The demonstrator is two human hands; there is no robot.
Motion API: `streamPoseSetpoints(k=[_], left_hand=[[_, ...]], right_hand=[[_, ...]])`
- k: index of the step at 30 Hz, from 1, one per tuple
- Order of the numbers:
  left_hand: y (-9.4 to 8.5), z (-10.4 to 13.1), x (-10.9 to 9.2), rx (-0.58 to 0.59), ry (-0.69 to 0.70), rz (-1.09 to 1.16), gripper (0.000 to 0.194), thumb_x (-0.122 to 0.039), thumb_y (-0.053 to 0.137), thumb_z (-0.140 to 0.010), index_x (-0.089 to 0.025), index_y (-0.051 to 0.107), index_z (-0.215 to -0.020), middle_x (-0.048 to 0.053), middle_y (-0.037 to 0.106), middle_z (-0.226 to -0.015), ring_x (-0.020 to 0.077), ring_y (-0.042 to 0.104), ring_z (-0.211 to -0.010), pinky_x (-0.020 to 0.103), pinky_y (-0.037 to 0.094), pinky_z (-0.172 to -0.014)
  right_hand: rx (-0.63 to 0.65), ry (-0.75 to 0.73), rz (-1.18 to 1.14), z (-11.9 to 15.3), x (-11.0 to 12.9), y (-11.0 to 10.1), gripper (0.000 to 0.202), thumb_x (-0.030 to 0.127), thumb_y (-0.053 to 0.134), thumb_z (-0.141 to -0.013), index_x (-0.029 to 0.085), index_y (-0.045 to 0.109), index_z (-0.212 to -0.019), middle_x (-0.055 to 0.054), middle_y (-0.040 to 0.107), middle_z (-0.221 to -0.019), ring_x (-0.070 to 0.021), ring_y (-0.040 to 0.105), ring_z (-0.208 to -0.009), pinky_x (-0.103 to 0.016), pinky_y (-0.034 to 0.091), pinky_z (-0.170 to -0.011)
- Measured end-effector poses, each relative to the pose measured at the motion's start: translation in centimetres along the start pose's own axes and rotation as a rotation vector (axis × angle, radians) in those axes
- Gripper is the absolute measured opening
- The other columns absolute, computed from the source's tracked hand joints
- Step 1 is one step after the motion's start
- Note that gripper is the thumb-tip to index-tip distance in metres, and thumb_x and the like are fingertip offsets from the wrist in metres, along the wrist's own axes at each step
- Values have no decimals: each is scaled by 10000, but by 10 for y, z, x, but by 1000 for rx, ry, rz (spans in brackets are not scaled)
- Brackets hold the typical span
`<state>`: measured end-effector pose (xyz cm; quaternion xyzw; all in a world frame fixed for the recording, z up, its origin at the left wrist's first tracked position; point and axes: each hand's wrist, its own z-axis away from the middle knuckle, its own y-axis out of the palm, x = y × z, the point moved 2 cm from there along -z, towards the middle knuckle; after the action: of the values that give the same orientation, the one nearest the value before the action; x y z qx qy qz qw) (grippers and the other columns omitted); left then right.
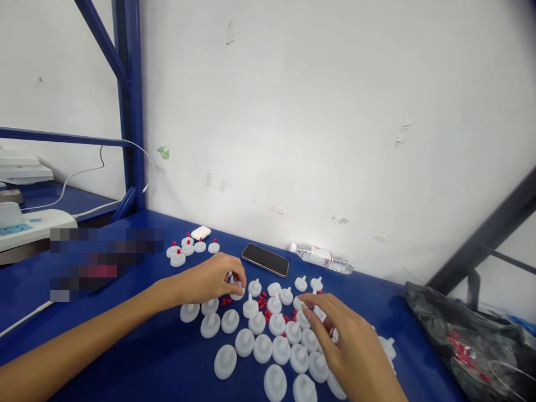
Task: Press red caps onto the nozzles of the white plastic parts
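Observation:
Many white round caps with nozzles (pixel 262 348) are spread over the blue table, with small red tips (pixel 262 301) scattered among them. My left hand (pixel 220 278) is at the upper left of the spread, its thumb and fingers closed around a white cap (pixel 237 292). On the right, my right hand (pixel 339 332) reaches over the caps, thumb and index finger pinched at a white cap (pixel 298 302); its other fingers are curled and partly hidden. Farther back on the left stands a group of white caps with red tips (pixel 178 258) on their nozzles.
A black phone (pixel 265 260), a plastic bottle (pixel 322 257) and a small white case (pixel 201 233) lie near the wall. At right is a black plastic bag (pixel 444 312) with red pieces. A power strip (pixel 37 228) and blue frame post (pixel 134 111) stand left.

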<state>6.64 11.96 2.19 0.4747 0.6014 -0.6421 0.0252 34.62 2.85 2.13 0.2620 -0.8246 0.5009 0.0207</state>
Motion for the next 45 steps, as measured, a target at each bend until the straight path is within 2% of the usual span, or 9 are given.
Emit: streamPoseSetpoints(k=[7,18,24,27,29,32,35,40,45], left_hand=[[9,-5,13,-17,34,-64,48,-299,720,-849,-281,764,-850,-23,732,-949,180,637,-910,265,464,-789],[19,-6,14,-2,67,-53,117,-263,676,-876,-272,770,-945,-22,728,-942,133,652,-798,210,492,-697],[19,-3,7,-47,114,-87,112,-314,699,-896,-279,754,-986,-23,737,-981,145,662,-854,223,511,-737],[11,-3,2,-132,125,-157,158,-396,634,-954,-303,745,-1018,-20,742,-1015,173,653,-942,263,511,-808],[1,-4,3,-245,98,-224,231,-404,538,-1006,-283,732,-1034,4,738,-1035,202,636,-995,313,502,-886],[-17,-4,13,-434,-11,-356,266,-310,466,-1026,-209,702,-1095,78,702,-1118,274,578,-1119,413,482,-964],[-29,-1,29,-532,-154,-490,270,-217,448,-1020,-132,658,-1167,148,637,-1182,332,518,-1200,503,485,-954],[-31,-1,54,-498,-273,-599,195,-249,583,-1000,-150,636,-1160,83,635,-1181,265,596,-1141,471,530,-936],[-29,-7,63,-395,-301,-613,177,-277,601,-993,-161,659,-1113,65,662,-1094,248,624,-1079,453,535,-916]], right_hand=[[47,2,-38,0,3,-1,271,407,423,-1054,337,663,-1160,15,730,-1013,-139,643,-550,-292,523,-582],[93,-66,0,-5,0,-3,268,368,470,-1045,329,664,-1225,7,763,-1052,-134,686,-579,-249,548,-550],[84,-40,-15,-2,4,-3,279,370,463,-1043,326,680,-1212,-9,765,-1023,-151,696,-604,-270,548,-574],[59,-36,-36,-2,5,-3,285,366,451,-1045,317,692,-1189,-18,767,-1009,-157,694,-604,-271,524,-540],[56,-42,-39,-2,4,-3,281,365,453,-1043,310,698,-1170,-22,768,-1013,-150,685,-580,-266,515,-519],[78,-57,-43,-3,3,-4,261,370,467,-1041,309,692,-1159,-16,767,-1014,-134,681,-569,-247,520,-520],[79,-41,-59,-2,2,-4,264,383,455,-1044,315,687,-1149,-12,760,-1018,-140,687,-593,-247,521,-528],[42,-20,-70,0,2,-2,311,412,431,-1048,311,701,-1164,-26,760,-984,-156,666,-563,-273,534,-544],[37,-31,-59,0,2,-2,319,419,441,-1046,309,707,-1182,-31,763,-967,-162,659,-570,-274,518,-534]])
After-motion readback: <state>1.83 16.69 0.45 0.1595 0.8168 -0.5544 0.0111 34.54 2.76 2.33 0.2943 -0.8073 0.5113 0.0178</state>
